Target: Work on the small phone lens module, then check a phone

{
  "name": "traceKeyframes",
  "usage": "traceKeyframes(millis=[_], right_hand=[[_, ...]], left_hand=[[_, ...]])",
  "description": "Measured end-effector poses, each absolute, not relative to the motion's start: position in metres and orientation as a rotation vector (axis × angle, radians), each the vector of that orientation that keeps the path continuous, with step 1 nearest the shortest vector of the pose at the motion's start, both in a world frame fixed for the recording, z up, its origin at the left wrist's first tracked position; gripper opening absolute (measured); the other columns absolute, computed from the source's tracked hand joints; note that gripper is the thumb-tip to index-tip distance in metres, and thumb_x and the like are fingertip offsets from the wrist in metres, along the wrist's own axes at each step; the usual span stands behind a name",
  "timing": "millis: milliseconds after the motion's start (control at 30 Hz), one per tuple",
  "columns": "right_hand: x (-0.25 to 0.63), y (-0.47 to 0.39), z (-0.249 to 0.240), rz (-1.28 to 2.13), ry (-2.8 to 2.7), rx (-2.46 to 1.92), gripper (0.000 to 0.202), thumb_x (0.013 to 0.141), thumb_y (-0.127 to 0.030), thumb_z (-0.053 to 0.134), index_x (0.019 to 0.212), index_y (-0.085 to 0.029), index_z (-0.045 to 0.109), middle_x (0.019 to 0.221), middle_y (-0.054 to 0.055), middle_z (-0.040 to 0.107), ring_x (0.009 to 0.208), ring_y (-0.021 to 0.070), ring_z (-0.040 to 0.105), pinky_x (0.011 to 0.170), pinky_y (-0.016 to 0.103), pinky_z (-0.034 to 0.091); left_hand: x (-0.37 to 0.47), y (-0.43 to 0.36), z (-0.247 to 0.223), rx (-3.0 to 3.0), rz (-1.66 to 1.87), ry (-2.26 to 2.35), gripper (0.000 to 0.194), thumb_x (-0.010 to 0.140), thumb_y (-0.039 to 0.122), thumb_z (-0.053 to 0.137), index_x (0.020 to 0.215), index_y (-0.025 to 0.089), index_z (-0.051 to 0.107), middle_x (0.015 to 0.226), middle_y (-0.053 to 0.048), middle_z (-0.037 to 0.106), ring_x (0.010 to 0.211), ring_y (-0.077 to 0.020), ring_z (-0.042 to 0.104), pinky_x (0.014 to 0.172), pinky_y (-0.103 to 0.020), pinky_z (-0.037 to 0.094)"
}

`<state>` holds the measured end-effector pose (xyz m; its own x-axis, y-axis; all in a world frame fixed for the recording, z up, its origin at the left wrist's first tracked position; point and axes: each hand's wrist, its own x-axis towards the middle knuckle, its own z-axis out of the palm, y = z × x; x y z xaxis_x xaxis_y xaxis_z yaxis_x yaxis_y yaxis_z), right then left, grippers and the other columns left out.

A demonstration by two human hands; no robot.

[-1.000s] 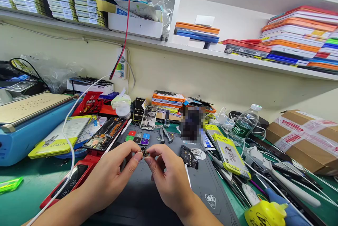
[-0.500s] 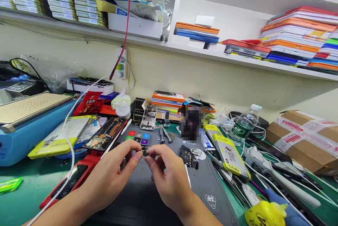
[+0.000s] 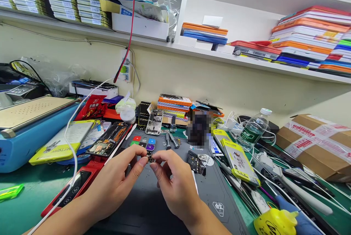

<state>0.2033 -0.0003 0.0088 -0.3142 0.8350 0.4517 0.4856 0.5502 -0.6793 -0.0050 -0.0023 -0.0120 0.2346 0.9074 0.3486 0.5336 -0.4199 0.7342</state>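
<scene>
Between my two hands, above the dark grey work mat [image 3: 211, 194], is a small dark circuit board [image 3: 150, 158]. My left hand [image 3: 123, 176] pinches its left end between thumb and forefinger. At its right end, my right hand [image 3: 175, 180] closes thumb and forefinger on it. The fingertips cover part of the board. Just behind it lie several coloured square pieces [image 3: 144, 142] and two small screwdrivers [image 3: 170, 140]. A larger dark board with silvery parts [image 3: 196, 162] rests on the mat to the right of my right hand.
An opened phone [image 3: 110, 140] and a red device with a display [image 3: 71, 187] lie left. Yellow battery packs [image 3: 238, 160], a water bottle [image 3: 253, 129], tangled cables and a cardboard box [image 3: 315, 147] crowd the right. An opened phone frame [image 3: 155, 121] stands behind; a shelf [image 3: 164, 43] runs above.
Almost nothing differs. The small circuit board seems slightly tilted between my fingertips; both hands hold the same place.
</scene>
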Motion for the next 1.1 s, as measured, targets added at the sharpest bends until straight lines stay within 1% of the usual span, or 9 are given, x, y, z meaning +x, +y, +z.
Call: traceKeyframes(millis=[167, 333, 433, 500, 600, 700, 767, 833, 1100], right_hand=[[0.204, 0.001, 0.006, 0.526, -1.96, -1.08, 0.037, 0.109, -0.041, 0.048, 0.121, -0.016, 0.072, 0.102, -0.002, 0.06, 0.077, -0.0198, 0.048, 0.068, -0.015, 0.034], [0.205, 0.001, 0.005, 0.522, -1.953, -1.086, 0.038, 0.11, -0.042, 0.047, 0.119, -0.015, 0.072, 0.105, -0.003, 0.061, 0.076, -0.0201, 0.047, 0.066, -0.014, 0.033], [0.205, 0.0, 0.007, 0.526, -1.945, -1.096, 0.039, 0.11, -0.042, 0.046, 0.119, -0.014, 0.072, 0.105, -0.002, 0.061, 0.078, -0.0198, 0.049, 0.066, -0.014, 0.033], [0.205, 0.0, 0.007, 0.526, -1.94, -1.103, 0.039, 0.11, -0.042, 0.046, 0.119, -0.014, 0.072, 0.105, -0.002, 0.061, 0.076, -0.0197, 0.048, 0.066, -0.014, 0.033], [0.204, 0.0, 0.007, 0.522, -1.94, -1.106, 0.04, 0.11, -0.042, 0.046, 0.117, -0.013, 0.072, 0.103, -0.002, 0.06, 0.076, -0.0194, 0.048, 0.066, -0.013, 0.033], [0.204, 0.0, 0.007, 0.521, -1.938, -1.112, 0.04, 0.109, -0.043, 0.048, 0.114, -0.012, 0.072, 0.101, -0.001, 0.06, 0.077, -0.0189, 0.048, 0.067, -0.012, 0.033], [0.204, 0.0, 0.008, 0.521, -1.937, -1.116, 0.04, 0.109, -0.043, 0.049, 0.114, -0.012, 0.073, 0.1, -0.001, 0.06, 0.076, -0.0189, 0.047, 0.067, -0.012, 0.032], [0.204, 0.0, 0.008, 0.517, -1.937, -1.116, 0.04, 0.108, -0.043, 0.05, 0.114, -0.011, 0.073, 0.099, -0.001, 0.06, 0.076, -0.0189, 0.047, 0.067, -0.012, 0.032], [0.203, -0.001, 0.009, 0.528, -1.947, -1.127, 0.047, 0.108, -0.047, 0.048, 0.11, -0.007, 0.073, 0.099, 0.002, 0.06, 0.077, -0.0171, 0.047, 0.068, -0.01, 0.032]], left_hand=[[-0.005, -0.004, -0.008, 2.149, 1.199, 1.287, 0.038, 0.118, 0.046, 0.04, 0.143, 0.023, 0.057, 0.121, 0.006, 0.056, 0.097, 0.0171, 0.055, 0.075, 0.015, 0.04], [-0.003, -0.004, -0.002, 2.246, 1.268, 1.221, 0.035, 0.116, 0.035, 0.048, 0.15, 0.028, 0.051, 0.107, 0.007, 0.057, 0.081, 0.018, 0.051, 0.075, 0.017, 0.039], [-0.002, -0.004, -0.002, 2.276, 1.29, 1.22, 0.034, 0.115, 0.032, 0.05, 0.149, 0.028, 0.053, 0.111, 0.007, 0.058, 0.079, 0.0181, 0.05, 0.069, 0.016, 0.037], [-0.002, -0.003, -0.003, 2.303, 1.294, 1.213, 0.035, 0.115, 0.03, 0.051, 0.149, 0.028, 0.054, 0.119, 0.008, 0.057, 0.085, 0.0183, 0.052, 0.069, 0.015, 0.037], [-0.002, -0.001, -0.004, 2.334, 1.313, 1.208, 0.034, 0.115, 0.026, 0.05, 0.149, 0.028, 0.054, 0.131, 0.01, 0.054, 0.107, 0.019, 0.054, 0.077, 0.016, 0.039], [-0.001, 0.001, -0.003, 2.355, 1.334, 1.181, 0.036, 0.114, 0.021, 0.052, 0.149, 0.029, 0.055, 0.132, 0.011, 0.053, 0.119, 0.0198, 0.051, 0.093, 0.019, 0.039], [-0.001, 0.001, -0.001, 2.366, 1.349, 1.147, 0.04, 0.113, 0.017, 0.052, 0.151, 0.03, 0.055, 0.13, 0.01, 0.053, 0.121, 0.0195, 0.049, 0.105, 0.019, 0.037], [-0.001, 0.001, 0.0, 2.376, 1.365, 1.112, 0.043, 0.112, 0.014, 0.052, 0.152, 0.03, 0.055, 0.129, 0.008, 0.053, 0.123, 0.0185, 0.049, 0.112, 0.017, 0.035], [-0.001, 0.001, 0.002, 2.403, 1.405, 1.069, 0.048, 0.108, 0.007, 0.053, 0.153, 0.023, 0.057, 0.124, 0.002, 0.053, 0.118, 0.0141, 0.05, 0.105, 0.013, 0.04]])
